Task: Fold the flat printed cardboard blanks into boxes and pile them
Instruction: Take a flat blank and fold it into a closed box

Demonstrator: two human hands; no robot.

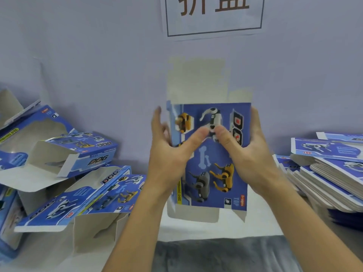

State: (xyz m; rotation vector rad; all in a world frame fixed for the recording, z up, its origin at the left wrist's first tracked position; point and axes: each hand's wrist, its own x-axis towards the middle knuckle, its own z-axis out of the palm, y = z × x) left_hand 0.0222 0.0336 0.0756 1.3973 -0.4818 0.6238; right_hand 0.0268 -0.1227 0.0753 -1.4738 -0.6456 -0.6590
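I hold a blue printed cardboard blank (216,173) upright in front of me, its dog pictures facing me and grey flaps open at top and bottom. My left hand (170,152) grips its left edge, thumb pressed on the printed face. My right hand (245,148) grips the right edge, thumb on the face beside the left thumb. A heap of folded boxes (78,173) with open flaps lies on the left. A stack of flat blanks (330,173) lies on the right.
A white table (216,230) runs under everything, its front edge near me with grey fabric below. A pale wall stands close behind, with a paper sign (214,14) taped above the blank.
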